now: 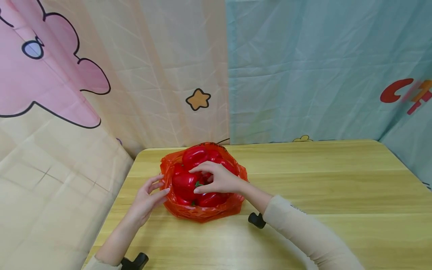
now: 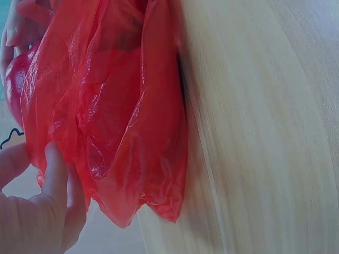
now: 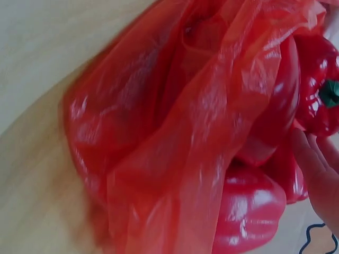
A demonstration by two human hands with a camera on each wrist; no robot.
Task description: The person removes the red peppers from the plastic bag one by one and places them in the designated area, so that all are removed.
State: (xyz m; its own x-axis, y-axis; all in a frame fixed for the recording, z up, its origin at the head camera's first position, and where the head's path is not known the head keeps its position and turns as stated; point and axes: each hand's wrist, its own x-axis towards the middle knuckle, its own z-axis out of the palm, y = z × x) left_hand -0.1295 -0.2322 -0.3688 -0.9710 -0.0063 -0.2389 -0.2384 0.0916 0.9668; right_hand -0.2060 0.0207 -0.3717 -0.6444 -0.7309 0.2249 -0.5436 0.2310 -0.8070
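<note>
A red plastic bag [image 1: 202,213] stands with its mouth spread wide, full of several shiny red bell peppers. One bell pepper [image 1: 183,184] with a green stem lies near the middle of the opening. Over it is my right hand [image 1: 221,179], thumb and fingers spread apart at its stem end; the right wrist view shows the fingers close beside a pepper [image 3: 318,79]. At the bag's left rim, my left hand [image 1: 146,198] has its thumb and fingers parted. Its fingertips touch the bag's plastic [image 2: 106,132] in the left wrist view.
The bag rests on a light wooden table [image 1: 320,180] near its back left. Black clamp-like parts [image 1: 257,220] show beside the right forearm and by the left wrist. Behind the table hangs a printed curtain [image 1: 162,75].
</note>
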